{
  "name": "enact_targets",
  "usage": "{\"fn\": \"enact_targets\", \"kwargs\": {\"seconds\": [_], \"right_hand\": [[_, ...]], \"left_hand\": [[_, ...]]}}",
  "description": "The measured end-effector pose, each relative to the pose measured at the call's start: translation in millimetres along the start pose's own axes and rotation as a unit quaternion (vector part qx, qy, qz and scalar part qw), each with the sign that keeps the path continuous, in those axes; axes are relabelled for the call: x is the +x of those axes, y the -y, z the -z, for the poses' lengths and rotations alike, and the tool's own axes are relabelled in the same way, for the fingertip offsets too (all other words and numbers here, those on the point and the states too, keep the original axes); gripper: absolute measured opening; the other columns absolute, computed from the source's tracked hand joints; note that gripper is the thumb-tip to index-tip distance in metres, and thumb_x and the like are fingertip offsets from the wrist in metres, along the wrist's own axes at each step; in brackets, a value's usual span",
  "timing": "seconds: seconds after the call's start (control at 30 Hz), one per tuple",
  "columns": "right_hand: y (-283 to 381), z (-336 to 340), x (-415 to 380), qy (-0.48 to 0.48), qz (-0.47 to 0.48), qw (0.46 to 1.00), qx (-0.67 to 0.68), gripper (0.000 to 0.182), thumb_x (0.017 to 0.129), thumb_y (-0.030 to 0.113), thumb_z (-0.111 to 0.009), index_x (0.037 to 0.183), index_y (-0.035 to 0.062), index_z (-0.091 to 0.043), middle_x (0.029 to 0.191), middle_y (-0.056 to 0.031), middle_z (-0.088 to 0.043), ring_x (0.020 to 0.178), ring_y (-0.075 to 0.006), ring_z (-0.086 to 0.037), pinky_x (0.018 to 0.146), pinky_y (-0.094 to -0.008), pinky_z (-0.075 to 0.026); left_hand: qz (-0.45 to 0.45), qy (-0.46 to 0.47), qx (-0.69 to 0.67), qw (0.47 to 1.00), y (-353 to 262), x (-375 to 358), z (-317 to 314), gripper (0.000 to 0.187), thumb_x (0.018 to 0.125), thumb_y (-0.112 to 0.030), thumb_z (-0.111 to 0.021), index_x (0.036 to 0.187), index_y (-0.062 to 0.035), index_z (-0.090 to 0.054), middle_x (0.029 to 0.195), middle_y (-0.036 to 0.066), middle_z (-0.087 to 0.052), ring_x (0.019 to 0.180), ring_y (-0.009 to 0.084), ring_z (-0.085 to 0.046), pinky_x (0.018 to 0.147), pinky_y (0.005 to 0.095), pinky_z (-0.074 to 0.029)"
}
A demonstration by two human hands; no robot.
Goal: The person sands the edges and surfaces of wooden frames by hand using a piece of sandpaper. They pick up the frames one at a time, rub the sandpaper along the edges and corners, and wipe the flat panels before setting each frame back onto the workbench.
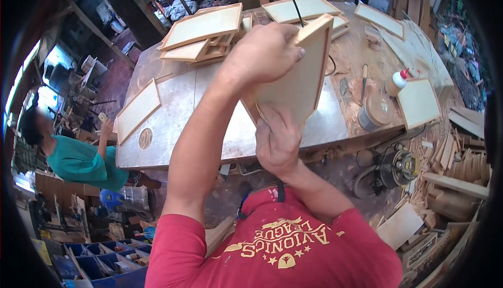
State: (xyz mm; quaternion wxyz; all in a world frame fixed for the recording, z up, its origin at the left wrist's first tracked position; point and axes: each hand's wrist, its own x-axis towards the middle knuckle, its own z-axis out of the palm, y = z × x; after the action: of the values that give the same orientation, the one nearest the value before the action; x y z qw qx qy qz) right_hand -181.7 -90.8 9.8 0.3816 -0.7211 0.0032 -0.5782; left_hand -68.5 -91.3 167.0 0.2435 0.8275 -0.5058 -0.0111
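Above the worktable, a wood-framed panel (301, 84) with a pale flat face is held up on edge, tilted. My left hand (267, 50) is closed over its upper part, fingers wrapped round the frame. Lower down, my right hand (277, 136) is closed on the panel's near edge, its fingers bent against the frame. Whether a small thing is also in the right fingers cannot be made out. Behind the left hand, a stack of similar framed panels (204, 23) lies on the table, with more panels (301, 8) stacked farther right.
The worktable (173, 99) also bears a single panel (139, 111) at left, a white glue bottle with red cap (398, 81), a tub (375, 111), a narrow tool (364, 81) and another panel (419, 102). A person in green (78, 157) stands left. A machine (401, 165) and wood scraps lie right.
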Motion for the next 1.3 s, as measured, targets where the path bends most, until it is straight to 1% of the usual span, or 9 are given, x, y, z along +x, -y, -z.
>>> {"fn": "enact_targets", "kwargs": {"seconds": [0.13, 0.3, 0.43, 0.57, 0.67, 0.83, 1.07, 1.17, 1.3], "right_hand": [[8.0, 3.6, 19.4, 0.006, -0.024, 0.999, 0.023, 0.040, 0.078, -0.012, -0.062, 0.117, -0.0034, -0.071, 0.106, -0.0191, -0.067, 0.092, -0.0387, -0.066, 0.081, -0.0454, -0.054], [-40.2, 11.8, -68.8, 0.042, -0.073, 0.996, -0.014, 0.033, 0.087, -0.008, -0.059, 0.119, -0.0038, -0.070, 0.108, -0.0219, -0.068, 0.090, -0.0387, -0.070, 0.077, -0.0423, -0.056], [-80.6, 13.2, -139.5, 0.066, -0.206, 0.976, 0.029, 0.039, 0.085, -0.005, -0.060, 0.121, 0.0037, -0.073, 0.112, -0.0215, -0.069, 0.096, -0.0402, -0.069, 0.081, -0.0433, -0.056], [-99.0, 16.0, -174.6, 0.081, -0.221, 0.972, -0.002, 0.037, 0.084, -0.004, -0.062, 0.119, 0.0039, -0.072, 0.108, -0.0217, -0.068, 0.094, -0.0417, -0.068, 0.079, -0.0446, -0.056], [-95.3, 11.3, -167.2, 0.063, -0.191, 0.979, -0.013, 0.037, 0.083, -0.003, -0.063, 0.118, 0.0022, -0.071, 0.105, -0.0214, -0.067, 0.091, -0.0426, -0.067, 0.078, -0.0462, -0.055], [-23.1, 6.6, -38.0, 0.038, -0.080, 0.996, -0.021, 0.031, 0.085, -0.007, -0.060, 0.115, -0.0035, -0.068, 0.103, -0.0226, -0.066, 0.088, -0.0434, -0.067, 0.076, -0.0459, -0.054], [-75.8, 6.3, -137.2, 0.055, -0.112, 0.990, -0.064, 0.034, 0.083, -0.009, -0.059, 0.114, -0.0036, -0.069, 0.103, -0.0214, -0.067, 0.090, -0.0414, -0.068, 0.077, -0.0445, -0.055], [-71.3, 4.3, -117.0, 0.037, -0.086, 0.995, -0.040, 0.037, 0.081, -0.010, -0.059, 0.116, -0.0037, -0.070, 0.102, -0.0208, -0.067, 0.090, -0.0397, -0.069, 0.077, -0.0428, -0.055], [-12.1, 5.0, -8.7, 0.021, -0.054, 0.998, -0.004, 0.041, 0.078, -0.009, -0.060, 0.117, -0.0025, -0.071, 0.102, -0.0199, -0.067, 0.087, -0.0389, -0.067, 0.076, -0.0449, -0.054]], "left_hand": [[0.001, 0.009, 0.000, 1.000, -3.3, -0.7, 3.2, 0.046, 0.094, -0.028, -0.070, 0.132, -0.0016, -0.068, 0.112, 0.025, -0.075, 0.106, 0.0381, -0.073, 0.095, 0.0424, -0.056], [-0.010, 0.000, 0.015, 1.000, 1.7, 3.0, 0.3, 0.046, 0.094, -0.028, -0.070, 0.132, -0.0008, -0.068, 0.111, 0.024, -0.076, 0.103, 0.0348, -0.074, 0.093, 0.0398, -0.056], [-0.024, -0.012, 0.015, 1.000, 10.1, 4.1, -1.3, 0.047, 0.095, -0.027, -0.067, 0.134, 0.0000, -0.067, 0.109, 0.023, -0.076, 0.098, 0.0295, -0.075, 0.089, 0.0388, -0.056], [-0.018, -0.007, -0.007, 1.000, 13.7, 5.5, -1.8, 0.048, 0.095, -0.027, -0.067, 0.135, 0.0006, -0.066, 0.108, 0.022, -0.076, 0.097, 0.0285, -0.074, 0.089, 0.0383, -0.055], [-0.020, -0.011, -0.007, 1.000, 10.7, 4.2, -1.0, 0.048, 0.095, -0.027, -0.067, 0.134, 0.0013, -0.066, 0.106, 0.021, -0.076, 0.096, 0.0270, -0.074, 0.089, 0.0379, -0.055], [-0.017, -0.001, -0.010, 1.000, 11.0, 4.8, -2.7, 0.048, 0.095, -0.028, -0.068, 0.132, 0.0013, -0.067, 0.107, 0.022, -0.076, 0.096, 0.0289, -0.074, 0.090, 0.0390, -0.055], [-0.013, -0.014, 0.003, 1.000, 14.8, 5.4, -1.1, 0.045, 0.096, -0.025, -0.066, 0.133, -0.0008, -0.068, 0.109, 0.021, -0.076, 0.097, 0.0303, -0.074, 0.090, 0.0384, -0.056], [-0.006, -0.016, -0.011, 1.000, 14.7, 5.1, -6.0, 0.045, 0.096, -0.026, -0.067, 0.133, -0.0015, -0.068, 0.107, 0.022, -0.075, 0.097, 0.0318, -0.074, 0.090, 0.0387, -0.056], [-0.022, -0.007, 0.004, 1.000, 8.8, 4.8, -4.1, 0.044, 0.096, -0.027, -0.068, 0.131, -0.0001, -0.068, 0.104, 0.023, -0.075, 0.097, 0.0326, -0.073, 0.089, 0.0401, -0.055]]}}
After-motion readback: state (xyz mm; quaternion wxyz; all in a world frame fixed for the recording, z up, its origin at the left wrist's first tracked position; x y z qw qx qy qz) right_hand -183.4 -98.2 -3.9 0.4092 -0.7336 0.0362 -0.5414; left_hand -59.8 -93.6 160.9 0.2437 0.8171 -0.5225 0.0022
